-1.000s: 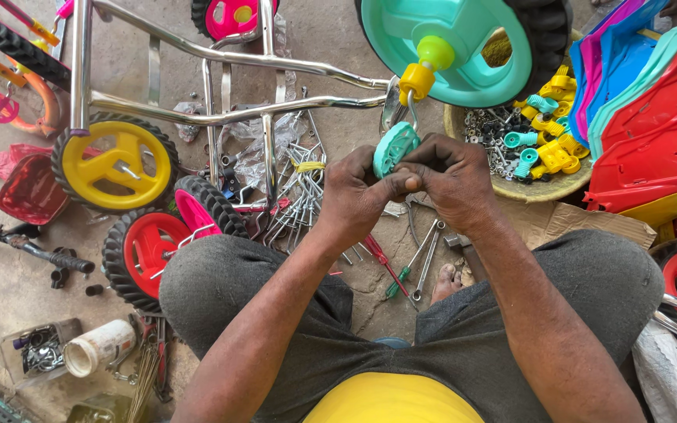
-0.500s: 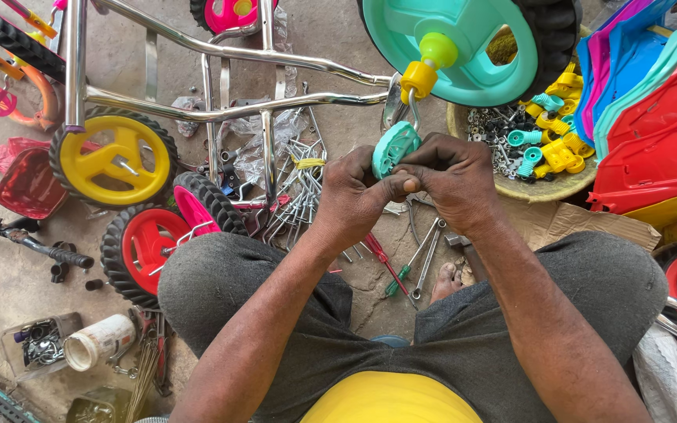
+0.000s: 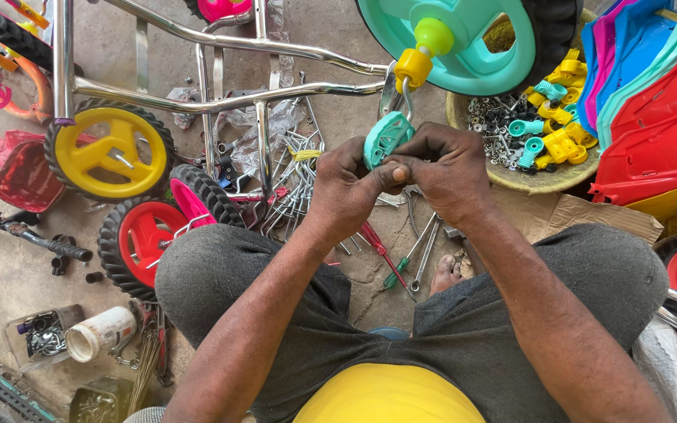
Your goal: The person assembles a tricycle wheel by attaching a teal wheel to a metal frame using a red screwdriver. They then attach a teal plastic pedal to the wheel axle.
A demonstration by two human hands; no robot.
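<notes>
My left hand (image 3: pixel 348 186) and my right hand (image 3: pixel 447 166) meet fingertip to fingertip on a small teal plastic pedal (image 3: pixel 385 138). The pedal hangs on a bent metal crank (image 3: pixel 407 98) below a yellow and green hub (image 3: pixel 423 53) of a large teal wheel with a black tyre (image 3: pixel 503 39). Both hands pinch the lower end of the pedal. A chrome tricycle frame (image 3: pixel 221 102) lies on the ground just left of the hands. My knees in grey trousers spread below.
A yellow wheel (image 3: pixel 111 150) and a red wheel (image 3: pixel 139 239) lie at left. A round basket (image 3: pixel 538 178) of screws and yellow and teal parts sits at right, beside stacked coloured plastic seats (image 3: pixel 652 102). Wrenches and a screwdriver (image 3: pixel 381 254) lie between my knees.
The hands stay on the teal pedal with only small finger shifts. The view has drifted slightly.
</notes>
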